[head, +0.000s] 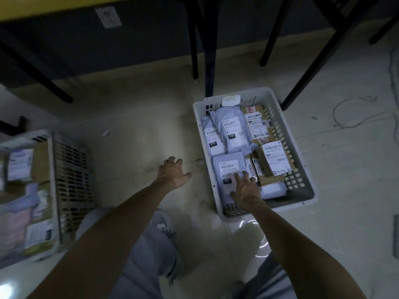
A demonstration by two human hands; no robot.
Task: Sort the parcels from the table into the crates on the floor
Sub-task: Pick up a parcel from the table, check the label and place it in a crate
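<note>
A white slatted crate (300, 160) stands on the floor at centre right, filled with several grey mailer bags and brown boxes bearing white labels. My right hand (245, 188) lies with spread fingers on a grey labelled parcel (228, 169) at the crate's near left corner. My left hand (172, 172) hovers over the bare floor just left of that crate, fingers loosely spread, holding nothing. A second white crate (54, 190) sits at the left edge, blurred, with brown boxes and pale bags inside.
Black table legs (210, 50) come down just behind the right crate, and more slant at left and right. A yellow table edge (64, 5) runs along the top. A thin cable (354, 113) loops on the floor at right. My grey-trousered knees fill the bottom.
</note>
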